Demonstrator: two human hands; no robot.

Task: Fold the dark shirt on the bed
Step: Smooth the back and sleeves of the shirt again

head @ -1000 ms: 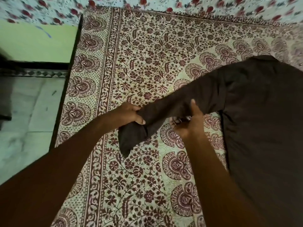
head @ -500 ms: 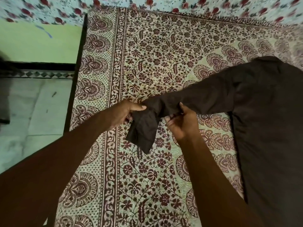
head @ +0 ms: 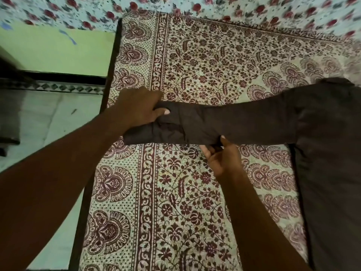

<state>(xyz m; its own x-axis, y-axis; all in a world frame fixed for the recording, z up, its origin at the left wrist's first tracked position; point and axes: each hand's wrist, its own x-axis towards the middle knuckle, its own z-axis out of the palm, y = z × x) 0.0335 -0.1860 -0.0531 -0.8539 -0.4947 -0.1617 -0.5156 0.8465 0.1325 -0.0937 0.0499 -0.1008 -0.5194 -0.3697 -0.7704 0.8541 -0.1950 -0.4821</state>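
Since 1 s ago the sleeve (head: 224, 124) has gone from drooping diagonally, cuff hanging down, to pulled out roughly level; the left hand has shifted up and away along the bedspread border, the right hand sits a bit lower against the sleeve's near edge.

Landmark = sleeve.

- Nearest: both forearms come in from the near edge, crossing over the bedspread (head: 175, 202). They hide part of its border and paisley print.
- Right hand (head: 222, 157): just under the sleeve's near edge, about mid-length, thumb and fingers pinching the fabric edge.
- Left hand (head: 136, 110): at the cuff end, fingers curled shut round the bunched cuff, thumb on top. Cuff fabric is crumpled just beside that grip.
- Dark shirt (head: 330, 153): body lies flat on the bedspread to the right of the sleeve, running off the right and near edges. Collar area at the far right, blurred.
- Surface: maroon floral print on a pale ground, ornate border strip passing beneath the sleeve.
- Left of the cuff: dark bed frame edge (head: 109, 75), then pale tiled floor (head: 48, 118) below.
- Beyond the sleeve: green wall (head: 58, 53) with a patterned skirting band, and a rose-print fabric (head: 214, 6) across the far edge, motion-blurred.
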